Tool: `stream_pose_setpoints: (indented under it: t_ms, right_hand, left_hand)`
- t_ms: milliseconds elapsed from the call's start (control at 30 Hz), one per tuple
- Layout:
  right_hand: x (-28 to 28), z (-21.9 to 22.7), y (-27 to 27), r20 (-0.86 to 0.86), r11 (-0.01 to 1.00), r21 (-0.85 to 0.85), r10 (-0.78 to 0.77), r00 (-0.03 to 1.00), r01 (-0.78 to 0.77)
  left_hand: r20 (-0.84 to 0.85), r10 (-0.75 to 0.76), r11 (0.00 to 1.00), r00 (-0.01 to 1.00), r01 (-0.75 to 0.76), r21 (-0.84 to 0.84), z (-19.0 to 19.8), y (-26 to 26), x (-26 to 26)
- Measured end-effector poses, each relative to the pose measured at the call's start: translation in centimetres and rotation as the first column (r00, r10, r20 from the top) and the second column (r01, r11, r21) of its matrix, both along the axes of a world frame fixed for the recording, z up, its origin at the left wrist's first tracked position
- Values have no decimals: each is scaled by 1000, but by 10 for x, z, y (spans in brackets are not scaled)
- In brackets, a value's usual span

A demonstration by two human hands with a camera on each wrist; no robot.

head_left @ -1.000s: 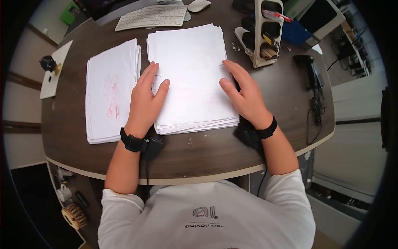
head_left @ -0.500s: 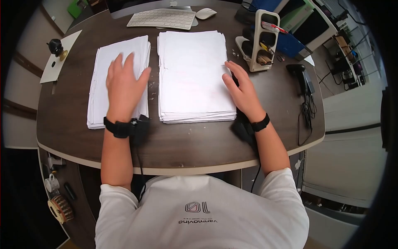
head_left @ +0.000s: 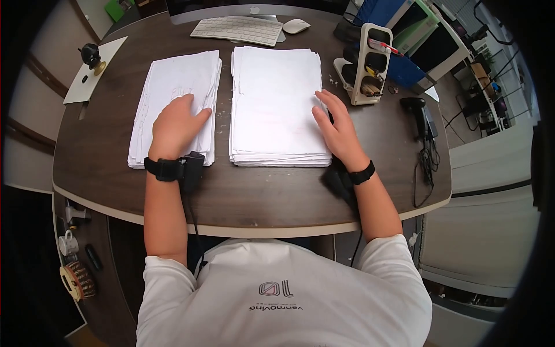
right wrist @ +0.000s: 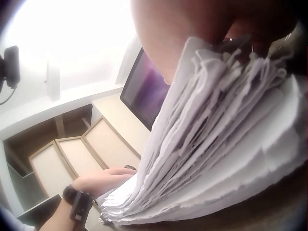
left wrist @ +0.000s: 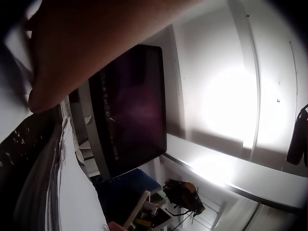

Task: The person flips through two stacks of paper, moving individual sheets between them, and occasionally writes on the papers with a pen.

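Observation:
Two thick stacks of white paper lie side by side on a dark desk. On the left stack rests my left hand, its fingers bent down onto the top sheet and its thumb held apart. Faint scribbled lines show just beyond the fingertips. My right hand stays along the right edge of the right stack, fingers extended and thumb toward the top sheet. In the right wrist view, the uneven layered edges of paper spread below that hand. Black camera straps circle both wrists.
A white keyboard and a mouse sit behind the stacks, before a monitor. At the right stand a pen holder and a black scanner-like device with a coiled cable. Paper scraps dot the desk.
My left hand has left the right stack's left edge, moved left and come down on the left stack. My right hand keeps to the right stack's edge. The head view has shifted slightly.

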State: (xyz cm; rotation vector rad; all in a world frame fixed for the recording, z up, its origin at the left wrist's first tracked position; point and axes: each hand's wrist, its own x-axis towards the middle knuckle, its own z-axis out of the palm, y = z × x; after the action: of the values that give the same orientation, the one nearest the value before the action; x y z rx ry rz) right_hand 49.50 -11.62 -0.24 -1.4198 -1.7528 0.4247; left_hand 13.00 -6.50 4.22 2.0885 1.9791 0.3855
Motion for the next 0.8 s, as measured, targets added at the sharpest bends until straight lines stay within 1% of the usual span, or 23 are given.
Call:
stream_pose_setpoints:
  t_ms: [33,67,133,167,200,267,300,333,400,433,500,533,567,600,633,700,733,800]
  right_hand:
    - [0,-1,0,-1,1000,3,4,1000,-4]
    - [0,0,-1,-4,1000,-1,3,1000,-3]
    - [-2,2,-1,-8,1000,-4,6,1000,-6]
    - [-2,2,-1,-16,1000,-4,2,1000,-2]
    - [-2,1,-1,-16,1000,-10,0,1000,-1]
    - [-2,2,-2,-15,1000,-19,-5,1000,5]
    - [-2,4,-3,-10,1000,-27,-5,1000,5]
    - [-3,6,-2,-5,999,-35,-3,1000,3]
    - [-3,4,-2,9,999,-32,0,1000,0]
    - [-2,3,-2,22,1000,-29,-1,1000,2]
    - [-2,2,-2,18,999,-38,3,1000,-3]
    - [-3,2,-2,13,999,-42,0,1000,0]
    - [-4,2,-2,-1,999,-36,-9,1000,9]
    - [-5,5,-3,-4,998,-54,-13,1000,13]
    - [-5,6,-5,-6,997,-72,-20,1000,19]
    - [-5,6,-5,-20,998,-62,-28,999,26]
    - [-4,6,-6,-20,998,-60,-11,1000,10]
    - [-4,5,-6,-21,998,-55,-11,1000,10]
  left_hand:
    - [61,5,999,998,-7,33,-2,-1,-6]
    - [58,5,1000,998,-7,29,-4,-1,-13]
    - [279,16,998,960,-31,50,-7,2,-27]
    - [351,22,994,936,-60,96,-11,4,-34]
    - [344,17,994,939,-54,99,-17,9,-44]
    - [575,105,990,811,-143,22,-29,18,-65]
    - [650,135,984,748,-181,4,-34,21,-73]
    - [651,136,983,747,-182,4,-31,22,-78]
    - [524,231,970,819,-235,-60,-27,21,-89]
    - [523,237,969,819,-240,-62,-28,20,-92]
    - [658,198,978,726,-188,-87,-29,21,-97]
    - [652,194,979,733,-187,-82,-25,19,-96]
    - [743,143,983,654,-180,-31,-21,16,-92]
    - [820,79,985,567,-171,24,-16,15,-84]
    - [814,61,988,578,-152,35,-7,11,-71]
    - [870,-34,986,492,-127,111,17,-1,-35]
    - [868,-40,987,494,-117,112,22,-2,-20]
    - [736,-190,978,649,56,202,29,-3,6]
